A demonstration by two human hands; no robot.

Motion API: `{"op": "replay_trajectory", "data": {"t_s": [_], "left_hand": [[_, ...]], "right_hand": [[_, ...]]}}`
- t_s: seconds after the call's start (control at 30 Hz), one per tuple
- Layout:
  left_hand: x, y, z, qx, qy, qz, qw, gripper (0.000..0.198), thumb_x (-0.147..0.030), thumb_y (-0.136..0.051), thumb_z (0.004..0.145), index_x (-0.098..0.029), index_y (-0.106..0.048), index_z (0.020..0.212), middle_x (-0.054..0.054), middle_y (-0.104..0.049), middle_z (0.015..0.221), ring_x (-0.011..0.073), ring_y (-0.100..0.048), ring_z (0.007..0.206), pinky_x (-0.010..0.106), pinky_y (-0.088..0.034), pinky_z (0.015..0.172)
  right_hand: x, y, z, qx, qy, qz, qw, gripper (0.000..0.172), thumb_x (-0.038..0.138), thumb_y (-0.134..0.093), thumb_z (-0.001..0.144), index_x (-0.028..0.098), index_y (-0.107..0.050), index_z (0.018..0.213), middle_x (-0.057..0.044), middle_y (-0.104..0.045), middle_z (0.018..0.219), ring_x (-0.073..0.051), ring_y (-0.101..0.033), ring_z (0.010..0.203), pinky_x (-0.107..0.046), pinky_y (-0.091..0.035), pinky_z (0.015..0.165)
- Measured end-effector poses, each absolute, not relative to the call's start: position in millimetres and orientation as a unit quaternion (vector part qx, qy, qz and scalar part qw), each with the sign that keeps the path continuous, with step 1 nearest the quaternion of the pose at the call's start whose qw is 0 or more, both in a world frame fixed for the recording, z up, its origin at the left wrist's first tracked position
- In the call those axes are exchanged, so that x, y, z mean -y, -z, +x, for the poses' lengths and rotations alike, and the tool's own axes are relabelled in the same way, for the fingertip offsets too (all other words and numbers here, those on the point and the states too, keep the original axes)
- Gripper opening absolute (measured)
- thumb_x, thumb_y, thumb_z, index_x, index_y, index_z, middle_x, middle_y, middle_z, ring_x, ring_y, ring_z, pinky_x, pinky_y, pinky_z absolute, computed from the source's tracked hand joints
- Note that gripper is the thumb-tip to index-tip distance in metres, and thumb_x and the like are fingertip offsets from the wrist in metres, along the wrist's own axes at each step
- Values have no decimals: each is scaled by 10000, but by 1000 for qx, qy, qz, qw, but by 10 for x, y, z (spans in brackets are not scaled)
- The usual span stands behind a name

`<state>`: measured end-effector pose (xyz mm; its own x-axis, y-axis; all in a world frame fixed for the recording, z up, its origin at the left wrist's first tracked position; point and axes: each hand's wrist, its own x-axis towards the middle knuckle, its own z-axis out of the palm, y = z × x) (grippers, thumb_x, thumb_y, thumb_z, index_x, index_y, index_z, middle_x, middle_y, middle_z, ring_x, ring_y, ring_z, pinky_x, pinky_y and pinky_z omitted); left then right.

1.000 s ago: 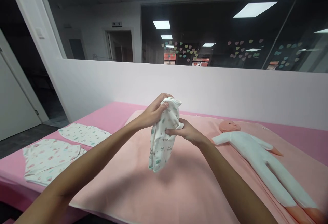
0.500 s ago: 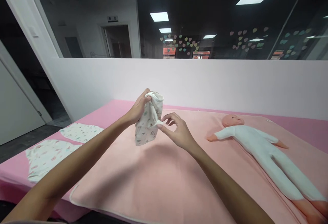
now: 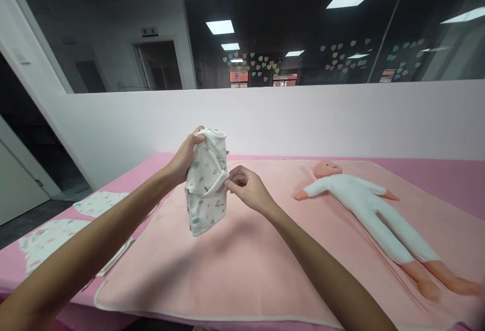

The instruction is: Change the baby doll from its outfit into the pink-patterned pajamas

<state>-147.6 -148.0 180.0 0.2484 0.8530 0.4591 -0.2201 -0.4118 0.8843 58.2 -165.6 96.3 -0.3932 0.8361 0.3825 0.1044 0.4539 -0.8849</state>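
A small white baby shirt (image 3: 206,189), printed with little grey and green figures, hangs in the air above the pink mat. My left hand (image 3: 187,154) grips its upper left edge, thumb in front, beside the rounded white band at the top. On the other side, my right hand (image 3: 248,187) pinches a folded white edge between thumb and fingertips, about halfway down. Creases run across the cloth toward that pinch. To the right, a baby doll (image 3: 359,197) in a white suit lies on its back, touched by neither hand.
The pink mat (image 3: 242,270) covers much of a pink-covered table (image 3: 435,179). Printed white cloths (image 3: 56,235) lie at the left, partly behind my left forearm. A white wall (image 3: 284,119) with a window above borders the far edge.
My view has turned slightly right. The shirt is spread wider and hangs more open to view, and my right hand now pinches its edge more closely.
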Motion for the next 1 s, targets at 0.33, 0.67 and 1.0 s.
{"op": "replay_trajectory", "data": {"t_s": [0.33,0.67,1.0], "left_hand": [[1505,-1915,-1357,-235,-522,683,453,311,-390,-664,883,-199,-421,915,76,-638,1232,294,-704,1038,488,-625,879],[1490,-1931,-1522,-264,-530,786,177,406,-575,-613,977,-212,-433,951,89,-638,1093,197,-648,930,282,-560,710],[1359,-1800,-1754,-284,-508,771,259,349,-579,-544,1019,-253,-422,1041,-2,-558,842,116,-525,625,204,-472,520]], "right_hand": [[1553,-989,522,668,-585,-237,394,868,540,-863,784,267,-387,1457,-83,-492,1473,-216,-530,1336,-379,-518,1072],[1542,-952,320,613,-609,-235,445,575,455,-850,811,196,-618,1269,-50,-655,1278,-204,-650,1171,-261,-565,942],[1772,-908,302,665,-408,-321,537,702,562,-802,829,245,-478,1365,-49,-610,1301,-164,-629,1143,-270,-556,917]]}}
